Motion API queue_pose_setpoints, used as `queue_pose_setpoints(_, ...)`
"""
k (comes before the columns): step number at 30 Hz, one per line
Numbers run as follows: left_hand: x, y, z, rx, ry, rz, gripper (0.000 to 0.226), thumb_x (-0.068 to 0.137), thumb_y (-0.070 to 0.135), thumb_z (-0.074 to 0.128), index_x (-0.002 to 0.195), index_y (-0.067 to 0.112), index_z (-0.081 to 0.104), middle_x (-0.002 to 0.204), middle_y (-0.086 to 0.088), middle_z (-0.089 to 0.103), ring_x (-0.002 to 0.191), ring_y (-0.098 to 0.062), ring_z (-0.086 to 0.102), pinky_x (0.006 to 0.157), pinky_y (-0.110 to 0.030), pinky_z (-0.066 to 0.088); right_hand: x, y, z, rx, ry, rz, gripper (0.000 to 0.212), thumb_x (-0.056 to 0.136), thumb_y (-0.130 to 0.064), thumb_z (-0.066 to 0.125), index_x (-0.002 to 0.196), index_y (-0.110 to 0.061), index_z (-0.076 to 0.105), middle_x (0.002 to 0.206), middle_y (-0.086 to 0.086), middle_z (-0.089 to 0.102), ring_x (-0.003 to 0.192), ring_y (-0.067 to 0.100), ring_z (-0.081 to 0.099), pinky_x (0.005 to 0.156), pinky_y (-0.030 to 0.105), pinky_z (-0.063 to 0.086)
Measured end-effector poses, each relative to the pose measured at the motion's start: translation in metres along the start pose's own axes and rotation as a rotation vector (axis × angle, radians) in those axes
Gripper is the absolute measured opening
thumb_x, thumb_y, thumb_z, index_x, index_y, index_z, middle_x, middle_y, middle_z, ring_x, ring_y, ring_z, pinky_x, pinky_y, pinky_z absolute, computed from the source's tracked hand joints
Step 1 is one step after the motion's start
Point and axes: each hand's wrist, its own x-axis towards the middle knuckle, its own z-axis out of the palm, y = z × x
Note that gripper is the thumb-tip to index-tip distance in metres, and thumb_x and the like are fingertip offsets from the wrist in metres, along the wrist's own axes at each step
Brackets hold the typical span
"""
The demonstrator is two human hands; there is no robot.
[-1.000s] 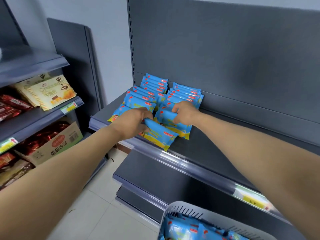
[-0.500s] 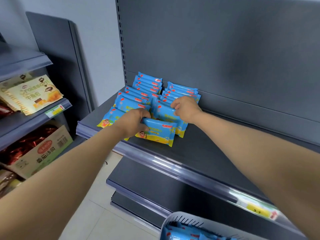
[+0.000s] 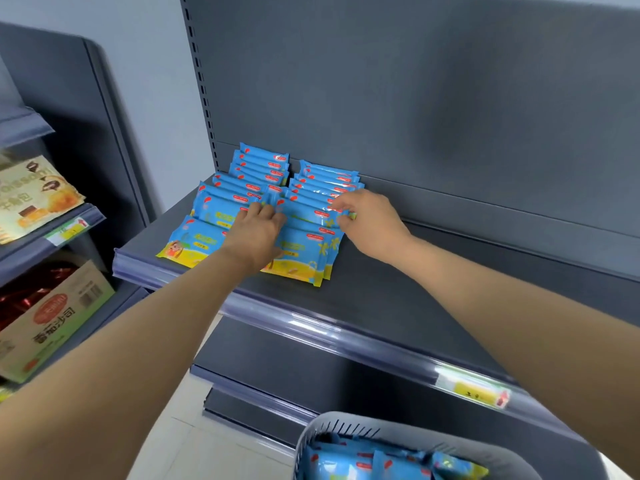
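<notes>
At the left end of the shelf (image 3: pixel 398 299), a blue packet (image 3: pixel 308 216) in the right-hand row is pinched at its right edge by the right hand (image 3: pixel 369 220); the left hand (image 3: pixel 258 233) is laid flat beside it, fingers together.

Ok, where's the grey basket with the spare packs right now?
In the head view the grey basket sits at the bottom edge, right of centre, on the floor side of the lower shelves and just below the yellow price tag, with blue packs inside.
</notes>
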Motion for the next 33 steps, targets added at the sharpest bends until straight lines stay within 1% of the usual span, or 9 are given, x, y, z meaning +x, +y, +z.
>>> queue_pose_setpoints(3, -0.011, 0.012, -0.008, 0.032, 0.066, 0.001, 0.06, 0.088, 0.036, 0.058, 0.138, 0.013, 0.033, 0.133, -0.008, 0.04, 0.124, -0.028, 0.035, 0.103, -0.038, 0.026, -0.015, -0.001, -0.015, -0.181, 0.047, -0.071, 0.031, 0.093, -0.019, 0.05, 0.123, -0.013, 0.058, 0.124, 0.006, 0.056, 0.115, 0.026, 0.048, 0.095, 0.034, 0.04)
queue_pose_setpoints(6, -0.024, 0.027, -0.031, -0.038, 0.204, 0.023, 0.057, 0.088, 0.031, 0.06, 0.137, 0.011, 0.038, 0.129, -0.011, 0.045, 0.122, -0.031, 0.038, 0.102, -0.039, 0.025, -0.033, -0.005, -0.034, -0.299, 0.088, -0.082, 0.036, 0.092, -0.027, 0.051, 0.125, -0.013, 0.054, 0.124, 0.005, 0.054, 0.114, 0.026, 0.046, 0.094, 0.036, 0.039)
queue_pose_setpoints(10, -0.046, 0.054, -0.077, -0.07, 0.438, 0.113, 0.051, 0.079, 0.023, 0.07, 0.123, 0.006, 0.052, 0.115, -0.015, 0.054, 0.108, -0.036, 0.047, 0.093, -0.042, 0.031, -0.063, -0.013, -0.071, -0.365, 0.158, -0.096, 0.043, 0.092, -0.033, 0.053, 0.13, -0.014, 0.048, 0.131, 0.003, 0.048, 0.123, 0.025, 0.039, 0.098, 0.036, 0.033)
queue_pose_setpoints(13, -0.068, 0.08, -0.117, -0.077, 0.567, 0.176, 0.048, 0.073, 0.02, 0.075, 0.115, 0.006, 0.056, 0.107, -0.014, 0.056, 0.101, -0.037, 0.051, 0.087, -0.04, 0.031, -0.09, -0.016, -0.103, -0.4, 0.214, -0.124, 0.044, 0.091, -0.036, 0.053, 0.13, -0.014, 0.047, 0.131, 0.003, 0.046, 0.123, 0.025, 0.038, 0.098, 0.036, 0.031)
queue_pose_setpoints(17, -0.107, 0.117, -0.166, -0.009, 0.695, 0.205, 0.054, 0.069, 0.017, 0.078, 0.116, 0.002, 0.056, 0.107, -0.017, 0.057, 0.098, -0.038, 0.053, 0.087, -0.036, 0.026, -0.132, -0.017, -0.143, -0.432, 0.316, -0.175, 0.045, 0.09, -0.037, 0.055, 0.127, -0.013, 0.048, 0.131, 0.004, 0.045, 0.123, 0.026, 0.037, 0.097, 0.035, 0.03)
queue_pose_setpoints(22, -0.154, 0.168, -0.209, 0.075, 0.767, 0.192, 0.061, 0.066, 0.02, 0.078, 0.118, 0.001, 0.053, 0.113, -0.018, 0.055, 0.1, -0.038, 0.052, 0.089, -0.04, 0.03, -0.187, -0.013, -0.185, -0.443, 0.439, -0.237, 0.044, 0.09, -0.035, 0.055, 0.127, -0.013, 0.048, 0.134, 0.004, 0.043, 0.126, 0.026, 0.035, 0.098, 0.034, 0.028)
queue_pose_setpoints(25, -0.181, 0.203, -0.227, 0.103, 0.801, 0.18, 0.062, 0.064, 0.02, 0.079, 0.118, 0.0, 0.054, 0.112, -0.019, 0.056, 0.099, -0.038, 0.053, 0.088, -0.037, 0.027, -0.221, -0.007, -0.207, -0.419, 0.51, -0.277, 0.043, 0.089, -0.033, 0.056, 0.126, -0.011, 0.049, 0.135, 0.005, 0.044, 0.127, 0.028, 0.036, 0.098, 0.036, 0.028)
queue_pose_setpoints(28, -0.206, 0.235, -0.233, 0.123, 0.827, 0.166, 0.058, 0.065, 0.021, 0.071, 0.117, -0.001, 0.054, 0.11, -0.019, 0.057, 0.097, -0.038, 0.055, 0.088, -0.036, 0.027, -0.253, 0.004, -0.218, -0.397, 0.567, -0.295, 0.041, 0.087, -0.03, 0.059, 0.123, -0.009, 0.052, 0.132, 0.007, 0.048, 0.125, 0.029, 0.039, 0.096, 0.038, 0.03)
queue_pose_setpoints(33, -0.241, 0.28, -0.223, 0.144, 0.804, 0.143, 0.062, 0.067, 0.022, 0.078, 0.118, 0.0, 0.053, 0.113, -0.019, 0.056, 0.099, -0.039, 0.054, 0.089, -0.039, 0.027, -0.299, 0.032, -0.211, -0.349, 0.591, -0.335, 0.035, 0.085, -0.025, 0.06, 0.116, -0.009, 0.056, 0.125, 0.008, 0.053, 0.119, 0.031, 0.044, 0.092, 0.038, 0.032)
